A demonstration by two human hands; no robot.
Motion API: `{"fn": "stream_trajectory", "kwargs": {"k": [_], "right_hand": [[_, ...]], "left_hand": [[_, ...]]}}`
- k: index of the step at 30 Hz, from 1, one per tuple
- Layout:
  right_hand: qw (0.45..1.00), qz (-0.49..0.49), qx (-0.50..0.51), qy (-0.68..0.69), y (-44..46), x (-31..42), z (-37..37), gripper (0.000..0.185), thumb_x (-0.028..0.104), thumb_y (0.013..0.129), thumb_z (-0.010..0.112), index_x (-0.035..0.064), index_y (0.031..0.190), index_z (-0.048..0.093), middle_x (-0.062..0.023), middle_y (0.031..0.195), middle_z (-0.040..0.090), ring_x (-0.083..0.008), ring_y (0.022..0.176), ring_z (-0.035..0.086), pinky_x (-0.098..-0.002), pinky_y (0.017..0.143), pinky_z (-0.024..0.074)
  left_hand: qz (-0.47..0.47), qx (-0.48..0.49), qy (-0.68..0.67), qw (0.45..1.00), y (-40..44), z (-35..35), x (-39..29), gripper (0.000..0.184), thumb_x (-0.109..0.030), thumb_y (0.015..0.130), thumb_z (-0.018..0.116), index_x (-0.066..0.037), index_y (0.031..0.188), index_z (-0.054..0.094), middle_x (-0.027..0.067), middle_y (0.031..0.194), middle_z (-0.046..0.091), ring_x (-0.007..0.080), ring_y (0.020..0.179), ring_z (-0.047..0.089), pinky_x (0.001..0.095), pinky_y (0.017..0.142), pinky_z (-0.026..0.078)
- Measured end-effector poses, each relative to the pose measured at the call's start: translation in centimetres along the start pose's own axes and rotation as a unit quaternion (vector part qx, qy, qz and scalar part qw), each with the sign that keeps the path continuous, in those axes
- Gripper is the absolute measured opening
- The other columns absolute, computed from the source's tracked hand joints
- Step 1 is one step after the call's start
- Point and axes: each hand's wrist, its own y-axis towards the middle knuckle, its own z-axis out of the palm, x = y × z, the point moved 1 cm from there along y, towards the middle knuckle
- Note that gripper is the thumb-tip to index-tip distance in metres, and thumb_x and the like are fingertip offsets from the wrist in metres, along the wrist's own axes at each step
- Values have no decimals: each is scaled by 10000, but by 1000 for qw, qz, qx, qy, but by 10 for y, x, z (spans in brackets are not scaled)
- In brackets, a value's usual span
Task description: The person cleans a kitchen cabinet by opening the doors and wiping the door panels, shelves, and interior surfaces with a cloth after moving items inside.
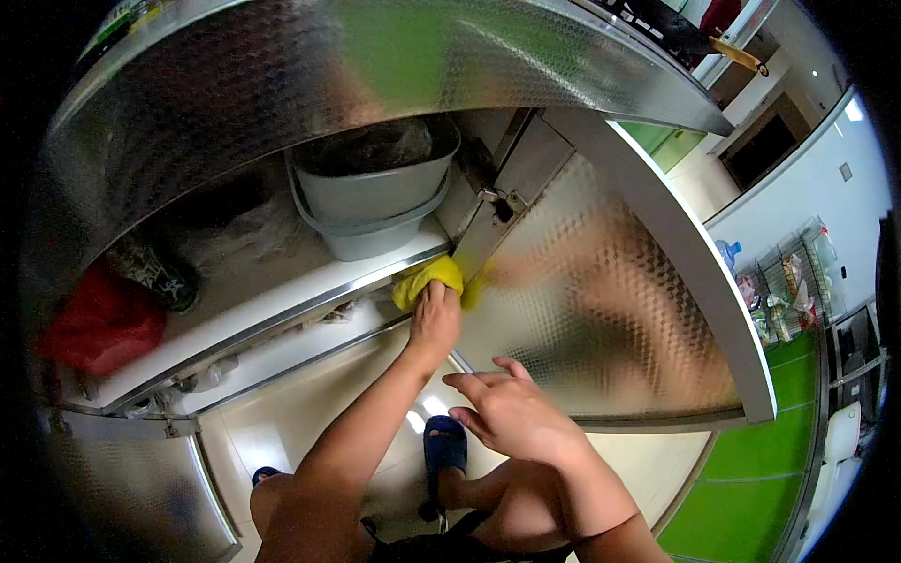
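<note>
A yellow cloth [429, 281] is bunched under the fingers of my left hand [436, 324], against the metal-edged front of the cabinet shelf [282, 316], close to the hinge side of the open door. My right hand [514, 408] hangs in front of the open cabinet door [601, 328], its fingers apart and nothing in them. The door's textured panel shows a blurred reflection. Just above the cloth, a grey bucket [371, 202] stands inside the cabinet with clear plastic in it.
A red bag [105, 321] and a dark patterned item [158, 272] lie at the cabinet's left end. Another open door [141, 483] is at lower left. Blue slippers [445, 448] are on the tiled floor. A wire rack [793, 272] stands far right.
</note>
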Motion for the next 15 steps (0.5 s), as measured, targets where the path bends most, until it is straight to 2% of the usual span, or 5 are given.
{"fn": "stream_trajectory", "kwargs": {"k": [2, 5, 8, 10, 15], "right_hand": [[1000, -2, 9, -8, 2, 8, 5, 340, 272, 907, 538, 46, 1162, 544, -165, 952, 639, -307, 922, 607, -455, 994, 336], [1000, -2, 13, -21, 0, 10, 3, 346, 274, 908, 537, 46, 1169, 539, -166, 952, 640, -308, 931, 606, -455, 998, 332], [1000, -1, 19, 11, -2, 13, 2, 359, 269, 912, 531, 40, 1188, 520, -166, 972, 641, -307, 951, 603, -460, 1004, 327], [1000, 10, 26, -9, 1, 12, 3, 356, 226, 908, 521, 40, 1209, 490, -156, 935, 628, -307, 956, 602, -472, 982, 344], [999, -9, 33, -7, 4, 16, 3, 365, 271, 911, 530, 41, 1193, 510, -160, 969, 638, -302, 956, 601, -459, 1005, 324]], "left_hand": [[-57, 88, -38, 994, -18, 9, 18, 169, 3, 790, 464, 37, 931, 550, 216, 984, 473, 381, 880, 528, 443, 771, 452], [-23, 8, -53, 998, -10, 20, 20, 215, 27, 779, 466, 45, 979, 542, 222, 987, 473, 390, 890, 523, 441, 787, 448], [-18, 4, -107, 994, 12, -10, -5, 219, 55, 769, 461, 66, 980, 521, 236, 994, 456, 406, 903, 507, 444, 787, 441], [6, -56, -121, 991, 31, -29, -23, 202, 53, 767, 466, 77, 963, 506, 247, 1001, 437, 414, 914, 497, 446, 795, 432], [28, -90, -94, 991, 42, -39, -34, 183, 24, 777, 477, 67, 952, 515, 230, 969, 435, 399, 875, 502, 431, 765, 433]]}}
